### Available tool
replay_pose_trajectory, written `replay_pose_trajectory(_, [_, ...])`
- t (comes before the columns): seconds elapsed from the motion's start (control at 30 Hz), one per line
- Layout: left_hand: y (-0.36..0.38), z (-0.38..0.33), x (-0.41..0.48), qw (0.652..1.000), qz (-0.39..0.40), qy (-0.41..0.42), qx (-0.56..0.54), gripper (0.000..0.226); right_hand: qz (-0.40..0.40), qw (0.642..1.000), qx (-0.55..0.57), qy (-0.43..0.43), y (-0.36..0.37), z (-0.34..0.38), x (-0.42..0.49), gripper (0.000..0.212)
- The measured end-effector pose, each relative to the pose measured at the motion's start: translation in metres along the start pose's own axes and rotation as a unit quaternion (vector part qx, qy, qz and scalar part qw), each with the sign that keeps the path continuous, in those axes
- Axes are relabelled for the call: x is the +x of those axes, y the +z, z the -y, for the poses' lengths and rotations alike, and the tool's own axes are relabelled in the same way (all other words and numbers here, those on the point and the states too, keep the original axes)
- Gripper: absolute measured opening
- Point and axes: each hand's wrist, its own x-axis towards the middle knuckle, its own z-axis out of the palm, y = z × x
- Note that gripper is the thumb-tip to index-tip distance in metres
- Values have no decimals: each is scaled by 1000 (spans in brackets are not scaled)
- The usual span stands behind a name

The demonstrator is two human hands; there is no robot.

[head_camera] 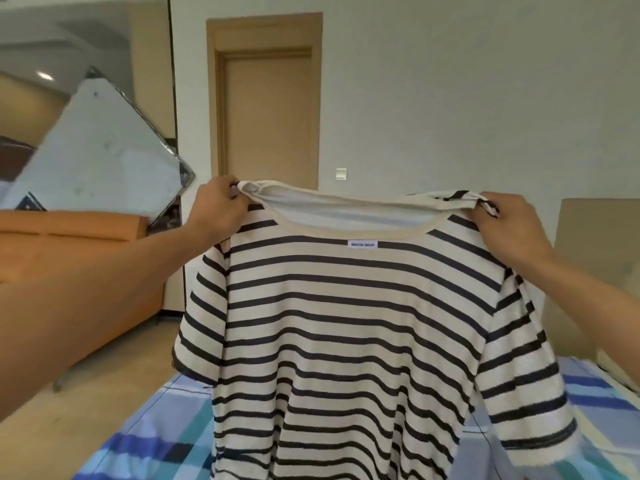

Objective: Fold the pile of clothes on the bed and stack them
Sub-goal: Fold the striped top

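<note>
The left hand (221, 202) and right hand (509, 220) each pinch a bunched shoulder of the striped shirt (346, 323), fingers curled tight round the cloth, one at either end of the neckline. The shirt hangs straight down from both grips, its small label (362, 244) just under the collar between them, its hem dropping out of view below. The rest of the pile is not visible.

The pinches take only a little fabric, so I judge either shoulder could slip free if the shirt is shaken, leaving it dangling from one grip. The collar sags between the hands; uneven tension would skew the fold line. Both sleeves droop below and outside the grips, and could tuck under the body when it is lowered.

Beneath the grips lies the bed (156, 427) in a blue checked cover; the hem may crumple there first. Beyond the left grip stand an orange sofa (69, 244) and a leaning mattress (97, 150); behind both, a door (273, 116).
</note>
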Motion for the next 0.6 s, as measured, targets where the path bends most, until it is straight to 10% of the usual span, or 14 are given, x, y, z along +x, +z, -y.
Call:
replay_pose_trajectory(0.23, [58, 99, -92, 974, 206, -91, 8, 26, 276, 952, 31, 126, 69, -67, -82, 18])
replay_pose_trajectory(0.6, [201, 259, -188, 869, 443, -205, 78, 13, 580, 733, -48, 354, 205, -213, -170, 8])
